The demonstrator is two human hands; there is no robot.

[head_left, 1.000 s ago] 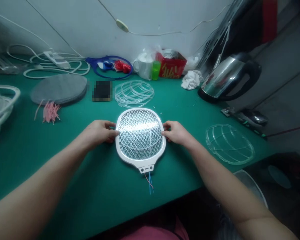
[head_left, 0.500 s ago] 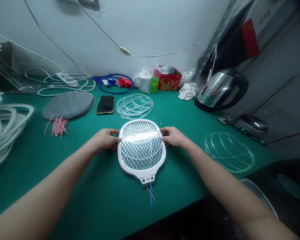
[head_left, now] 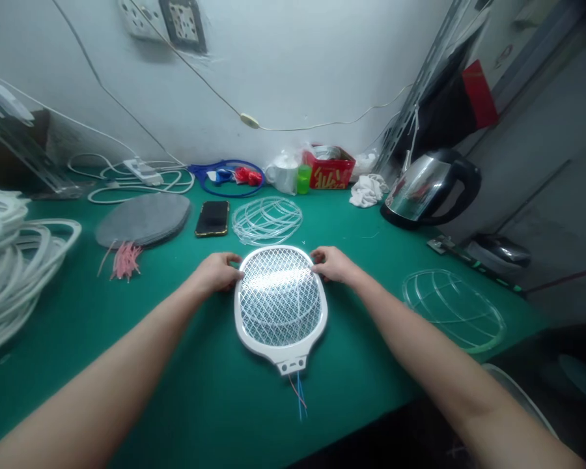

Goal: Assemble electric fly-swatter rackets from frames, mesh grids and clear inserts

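Observation:
In the middle of the head view lies the white head of an electric mosquito swatter, its metal mesh catching a bright streak of light. Thin blue and red wires stick out of its neck toward me. My left hand grips the upper left rim, fingers curled at the frame. On the opposite rim, my right hand pinches the frame between thumb and fingers. Just beyond the swatter head is a pile of clear plastic grid covers. Another clear grid cover lies to the right.
On the left are white frames, stacked grey mesh sheets and pink wires. A phone, a blue racket frame, a red box, a white cloth and a kettle stand along the back.
The camera view has tilted up slightly, so everything sits lower in the picture. Both hands stay on the swatter head's rim, slightly farther up its sides.

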